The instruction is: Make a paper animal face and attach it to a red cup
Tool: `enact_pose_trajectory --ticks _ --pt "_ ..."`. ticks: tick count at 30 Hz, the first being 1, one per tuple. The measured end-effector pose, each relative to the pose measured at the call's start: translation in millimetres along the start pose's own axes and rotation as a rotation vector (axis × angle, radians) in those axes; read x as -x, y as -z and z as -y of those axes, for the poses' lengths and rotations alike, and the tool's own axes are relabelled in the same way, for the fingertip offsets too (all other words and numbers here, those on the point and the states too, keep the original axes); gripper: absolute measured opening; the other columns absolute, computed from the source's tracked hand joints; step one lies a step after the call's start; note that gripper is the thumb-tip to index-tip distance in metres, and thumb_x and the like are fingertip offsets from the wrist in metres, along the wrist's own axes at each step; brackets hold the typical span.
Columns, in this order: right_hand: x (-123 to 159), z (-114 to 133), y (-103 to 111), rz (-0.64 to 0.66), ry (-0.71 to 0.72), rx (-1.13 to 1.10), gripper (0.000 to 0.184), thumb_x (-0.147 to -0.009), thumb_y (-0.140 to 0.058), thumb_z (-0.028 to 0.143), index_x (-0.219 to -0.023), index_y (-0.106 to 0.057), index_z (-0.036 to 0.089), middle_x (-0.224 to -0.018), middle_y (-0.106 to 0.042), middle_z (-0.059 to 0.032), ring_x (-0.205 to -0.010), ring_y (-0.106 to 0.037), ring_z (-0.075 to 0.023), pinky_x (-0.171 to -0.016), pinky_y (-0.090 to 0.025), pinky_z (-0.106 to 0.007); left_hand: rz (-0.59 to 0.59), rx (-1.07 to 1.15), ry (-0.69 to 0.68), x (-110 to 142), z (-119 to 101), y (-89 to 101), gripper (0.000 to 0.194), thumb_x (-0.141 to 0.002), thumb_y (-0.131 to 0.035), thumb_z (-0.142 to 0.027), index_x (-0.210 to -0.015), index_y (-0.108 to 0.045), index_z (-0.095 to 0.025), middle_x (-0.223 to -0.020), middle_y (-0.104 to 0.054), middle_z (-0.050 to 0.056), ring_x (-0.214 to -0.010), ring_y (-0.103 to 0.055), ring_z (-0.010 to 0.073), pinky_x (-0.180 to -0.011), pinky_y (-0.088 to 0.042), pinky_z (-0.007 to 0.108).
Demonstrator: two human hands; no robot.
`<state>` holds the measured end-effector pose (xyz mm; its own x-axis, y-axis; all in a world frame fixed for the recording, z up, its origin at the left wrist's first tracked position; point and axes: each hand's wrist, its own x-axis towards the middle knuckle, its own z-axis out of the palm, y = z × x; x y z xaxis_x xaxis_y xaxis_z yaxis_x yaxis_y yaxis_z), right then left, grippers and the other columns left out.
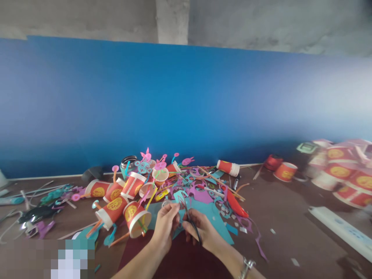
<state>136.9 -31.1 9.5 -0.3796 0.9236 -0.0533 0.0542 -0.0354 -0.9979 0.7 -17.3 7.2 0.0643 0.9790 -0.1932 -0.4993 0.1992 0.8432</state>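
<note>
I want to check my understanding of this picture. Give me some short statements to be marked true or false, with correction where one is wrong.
1. The right hand holds scissors. True.
2. The left hand holds a bottle. False: the left hand pinches light-blue paper.
3. The panel behind the table is blue. True.
4. The white power strip lies left of both hands. False: the white power strip lies to their right.
5. Tipped red-and-white cups lie left of the left hand. True.
</note>
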Motion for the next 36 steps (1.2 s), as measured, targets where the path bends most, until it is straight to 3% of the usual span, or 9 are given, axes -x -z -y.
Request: enact_pose_trajectory --ticks 36 --pt "2.8 6.0 0.2 -0.064 0.020 0.117 0.031 -0.076 -0.058 0.048 -0.072 -0.049 0.018 -0.042 -0.047 0.0077 -0.033 -0.043 -0.0069 -0.036 -0.032 -0.017 0.009 -0.132 -0.035 -3.3 -10.4 -0.9 0.036 -0.061 -0.071 -0.047 -0.061 -0.055 -0.015 -0.036 -0.042 -0.008 -0.032 -0.025 0.0022 -0.035 -0.016 0.017"
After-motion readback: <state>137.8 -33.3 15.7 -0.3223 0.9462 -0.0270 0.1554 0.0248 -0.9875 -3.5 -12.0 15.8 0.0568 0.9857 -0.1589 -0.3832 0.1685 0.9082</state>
